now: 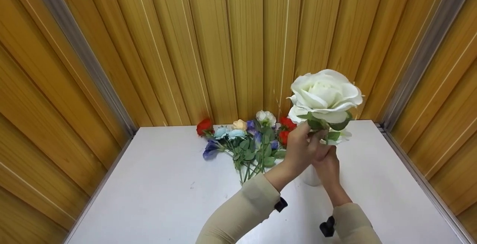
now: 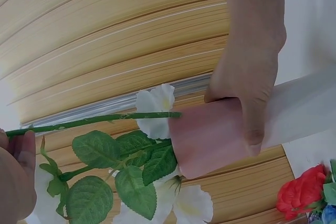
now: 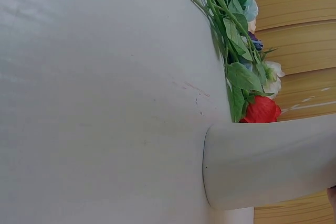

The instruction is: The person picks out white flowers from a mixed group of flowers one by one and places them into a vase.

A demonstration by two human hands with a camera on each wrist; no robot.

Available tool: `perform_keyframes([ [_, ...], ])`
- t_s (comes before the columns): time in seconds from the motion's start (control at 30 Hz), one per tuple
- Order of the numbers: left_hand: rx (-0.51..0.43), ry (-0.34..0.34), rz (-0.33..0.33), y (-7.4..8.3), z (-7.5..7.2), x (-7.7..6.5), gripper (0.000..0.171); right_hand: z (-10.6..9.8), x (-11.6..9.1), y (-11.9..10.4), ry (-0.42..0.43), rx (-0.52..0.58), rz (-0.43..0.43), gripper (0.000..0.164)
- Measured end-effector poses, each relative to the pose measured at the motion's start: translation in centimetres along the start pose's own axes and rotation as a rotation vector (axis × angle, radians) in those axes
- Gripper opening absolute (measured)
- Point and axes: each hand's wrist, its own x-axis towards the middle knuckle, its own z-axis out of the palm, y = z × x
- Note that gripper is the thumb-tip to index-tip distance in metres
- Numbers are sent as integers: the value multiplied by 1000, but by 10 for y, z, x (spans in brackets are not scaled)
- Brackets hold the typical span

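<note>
My left hand (image 1: pixel 303 147) pinches a large white rose (image 1: pixel 326 91) by its stem, high over the table. In the left wrist view the cut end of that green stem (image 2: pixel 105 120) reaches the mouth of a vase (image 2: pixel 210 137), pinkish at the top and white below. Whether the tip is inside cannot be told. My right hand (image 2: pixel 249 77) grips the vase near its rim, thumb on one side. Leaves (image 2: pixel 135 192) and white lily-like flowers (image 2: pixel 194 205) stand at the mouth. The vase's white base (image 3: pixel 262 166) rests on the table in the right wrist view.
Left of the vase lies a bunch of artificial flowers: red roses (image 1: pixel 204 127), pale blue blooms (image 1: pixel 236 133), a purple flower (image 1: pixel 211 149) and a white one (image 1: pixel 265 117), their stems (image 3: pixel 210 3) toward the front. Wood-patterned panels (image 1: pixel 242 50) enclose the white table (image 1: pixel 160 184).
</note>
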Motion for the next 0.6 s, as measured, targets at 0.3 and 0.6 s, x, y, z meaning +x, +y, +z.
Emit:
perform_keyframes([
  [0.3,38,10,64,3,-2,7,11,0,0,2,-29,28,19,80],
  [0.6,37,11,81,2,1,8,8,6,-1,9,112,-96,-231,68],
])
